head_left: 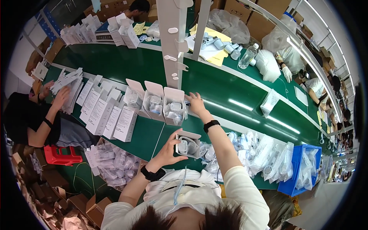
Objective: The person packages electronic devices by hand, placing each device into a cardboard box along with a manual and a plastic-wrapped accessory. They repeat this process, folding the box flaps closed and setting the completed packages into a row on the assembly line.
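Hold open white box (191,135) level, pinched in left hand (167,152); with right hand (197,104) spread-fingered beside 3 filled boxes (154,89), avoid tipping any. Can't tell whether touching.

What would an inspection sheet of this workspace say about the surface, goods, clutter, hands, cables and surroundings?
Surface: green worktop, largely covered on the right.
Job's things: small white box, flap open, packed; three open filled boxes in a row.
Clutter: bagged parts heaped beside a blue bin; red stool at left.
Hands: left hand grips the small white box; right hand is at the row's right end, contact unclear.
Cables: thin yellowish strand near the floor; cannot tell whether a cable.
Surroundings: co-worker at left handling white card pieces; metal post; cardboard boxes.
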